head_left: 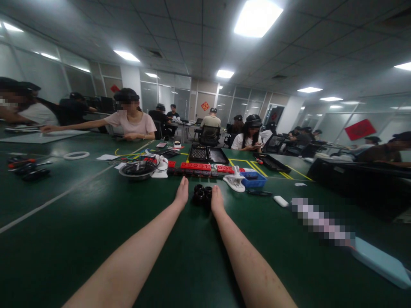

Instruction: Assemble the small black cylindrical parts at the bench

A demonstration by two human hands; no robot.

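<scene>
Several small black round parts (202,194) stand in a tight group on the green table (154,261). To their left, my left hand (182,193) is held upright on its edge with its fingers stretched out, a gap between it and the parts. My right hand (217,199) is upright too, fingers extended, close against the right side of the group; whether it touches them is hard to tell. Neither hand holds anything. Behind the parts runs a row of red and black blocks (195,167).
Beyond my hands are a metal bowl with cables (136,169), white clamp stands (235,179), a blue bin (254,179) and open black trays (208,154). A white case (281,201) and light-blue object (380,261) lie right. People sit across the table.
</scene>
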